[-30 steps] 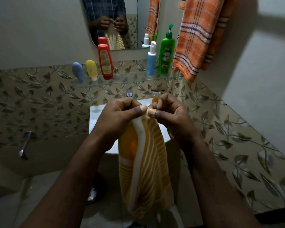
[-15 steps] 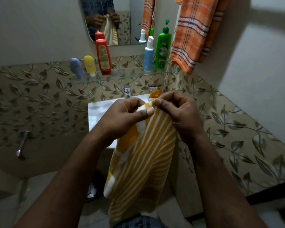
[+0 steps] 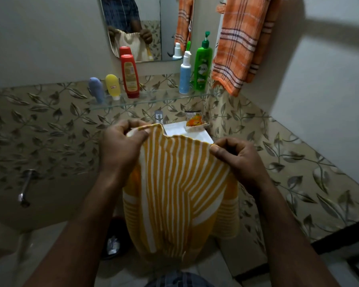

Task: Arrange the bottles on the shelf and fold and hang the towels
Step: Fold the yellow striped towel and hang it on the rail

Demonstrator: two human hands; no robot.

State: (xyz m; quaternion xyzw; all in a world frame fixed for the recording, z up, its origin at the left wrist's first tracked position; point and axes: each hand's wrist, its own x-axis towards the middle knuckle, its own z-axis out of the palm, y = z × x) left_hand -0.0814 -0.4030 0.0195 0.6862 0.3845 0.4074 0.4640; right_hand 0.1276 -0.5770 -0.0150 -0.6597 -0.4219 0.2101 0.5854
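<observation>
A yellow towel with white stripes (image 3: 174,183) hangs in front of me, over the white sink (image 3: 187,131). My left hand (image 3: 120,148) pinches its top left corner and my right hand (image 3: 238,158) pinches its top right corner, so the top edge is spread between them. On the glass shelf (image 3: 153,99) stand a blue tube (image 3: 95,89), a yellow tube (image 3: 112,85), a red bottle (image 3: 130,76), a light blue pump bottle (image 3: 184,74) and a green pump bottle (image 3: 202,65). An orange checked towel (image 3: 240,44) hangs on the wall at the upper right.
A mirror (image 3: 145,27) above the shelf reflects the person and the towel. A tap (image 3: 159,117) and an orange packet (image 3: 194,121) sit at the sink's back. A wall tap (image 3: 25,187) sticks out low on the left. A dark bin (image 3: 114,239) stands on the floor.
My hands have moved apart, spreading the yellow towel's top edge wide; a second ago they held the corners pinched together.
</observation>
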